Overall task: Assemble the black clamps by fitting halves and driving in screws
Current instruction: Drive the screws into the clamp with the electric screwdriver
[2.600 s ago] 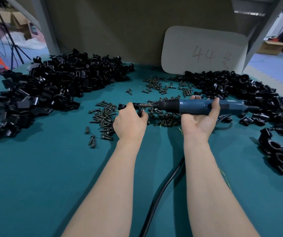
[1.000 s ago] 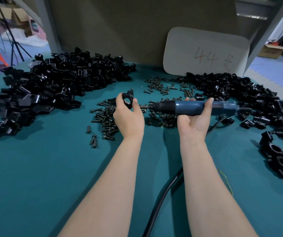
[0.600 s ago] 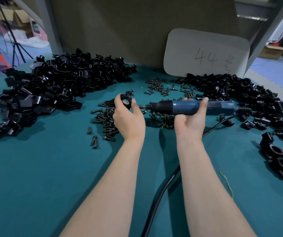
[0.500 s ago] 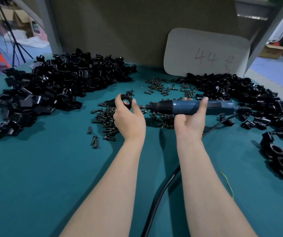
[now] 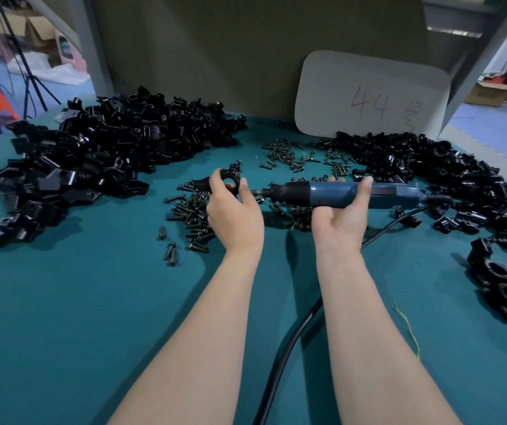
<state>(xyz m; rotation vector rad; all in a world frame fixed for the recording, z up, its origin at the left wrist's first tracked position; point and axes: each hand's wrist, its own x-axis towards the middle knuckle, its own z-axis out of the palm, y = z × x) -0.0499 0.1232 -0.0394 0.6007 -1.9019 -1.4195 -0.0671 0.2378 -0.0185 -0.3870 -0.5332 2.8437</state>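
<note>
My left hand [image 5: 236, 214] grips a black clamp [image 5: 230, 176], held upright above the table so its round hole faces me. My right hand [image 5: 341, 213] holds a blue electric screwdriver [image 5: 342, 194] lying level, its bit pointing left and meeting the clamp's right side. Loose black screws [image 5: 193, 214] lie scattered under and behind both hands. A big heap of black clamp halves [image 5: 99, 161] fills the left of the teal table [image 5: 77, 317]. Another black pile of clamp parts [image 5: 448, 179] runs along the right.
The screwdriver's black cable [image 5: 289, 357] runs between my forearms toward the near edge. A pale card marked "44" [image 5: 372, 96] leans on the back wall. Ring-shaped clamps [image 5: 503, 283] sit at the far right. A thin yellow-green wire [image 5: 408, 329] lies by my right forearm.
My left hand lifted the clamp and turned it upright, hole toward me. Over the last half second both hands and the screwdriver stay almost still, bit against the clamp.
</note>
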